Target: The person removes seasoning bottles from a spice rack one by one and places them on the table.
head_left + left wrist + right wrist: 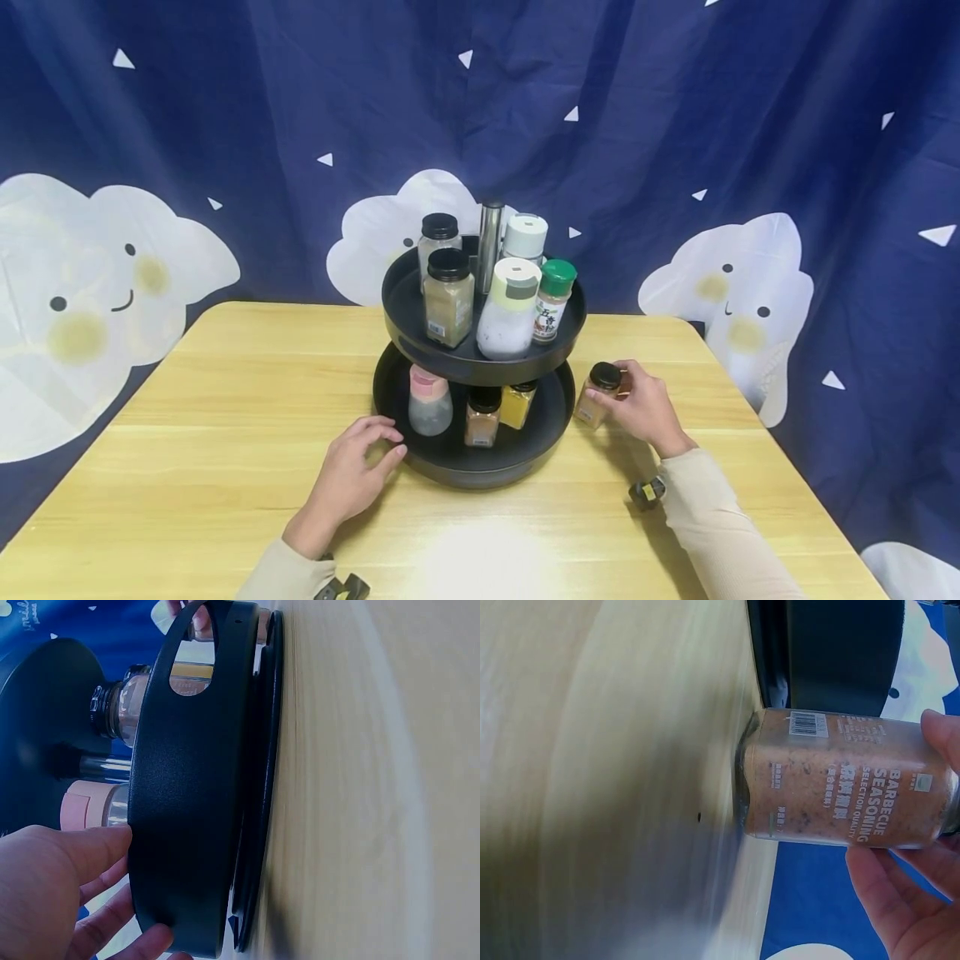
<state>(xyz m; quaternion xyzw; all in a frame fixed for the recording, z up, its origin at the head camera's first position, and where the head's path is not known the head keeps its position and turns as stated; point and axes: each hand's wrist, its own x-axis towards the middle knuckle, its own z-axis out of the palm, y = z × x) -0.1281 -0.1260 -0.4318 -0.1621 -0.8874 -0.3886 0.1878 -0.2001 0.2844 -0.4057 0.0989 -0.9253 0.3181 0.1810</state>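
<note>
My right hand [648, 408] pinches a square seasoning jar [591, 410] with a black lid between thumb and fingers, just right of the two-tier turntable. Its label [877, 791] reads "Barbecue Seasoning" in the right wrist view, where orange-brown powder fills it and its base is close to the table. At the turntable's left side, the fingertips of my left hand [347, 477] touch the rim of the black lower tray [187, 795]. A pink-topped bottle [430, 404], a black-lidded jar [482, 419] of brown powder and a yellow jar [517, 406] stand in that tray.
The upper tray [480, 365] holds black-lidded jars [448, 304], a yellow-capped bottle [506, 321], a white-capped container [527, 237] and a green-capped shaker [552, 304] around a metal post [490, 242]. A wooden table [225, 400] lies beneath; a blue curtain [285, 92] hangs behind.
</note>
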